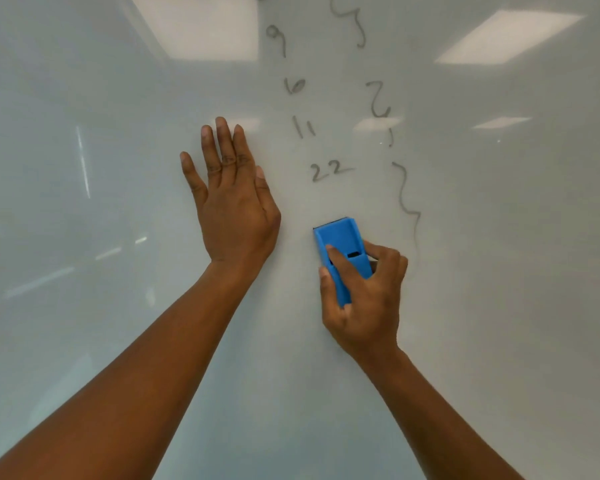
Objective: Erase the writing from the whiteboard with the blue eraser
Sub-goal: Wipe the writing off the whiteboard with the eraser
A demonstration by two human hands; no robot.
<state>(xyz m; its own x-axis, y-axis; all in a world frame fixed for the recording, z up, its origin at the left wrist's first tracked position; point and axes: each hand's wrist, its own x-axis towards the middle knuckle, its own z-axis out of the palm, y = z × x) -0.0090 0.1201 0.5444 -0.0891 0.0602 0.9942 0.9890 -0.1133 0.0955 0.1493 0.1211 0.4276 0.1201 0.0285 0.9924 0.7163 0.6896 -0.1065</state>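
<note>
Fingers, right hand (362,299): clenched around the rectangular blue plastic eraser (342,252), index finger (338,259) lying along its top face, thumb on its left edge, the other fingers curled on its right side.
Fingers, left hand (234,202): released and spread flat, palm pressed on the glossy white whiteboard (101,209), holding nothing.
Blue eraser: face down against the whiteboard, its upper half sticking out past the right fingertips, tilted slightly leftward.
Dark marker writing (329,171): "22" sits just above the eraser, apart from it; "11", "10" and "9" climb in a column farther above, level with and beyond the left fingertips.
Wavy marker line (407,202): runs down the board just right of the right fingers, its lower end fading beside the knuckles.
Whiteboard surface: mirrors rectangular ceiling light panels (205,26) above both hands.
</note>
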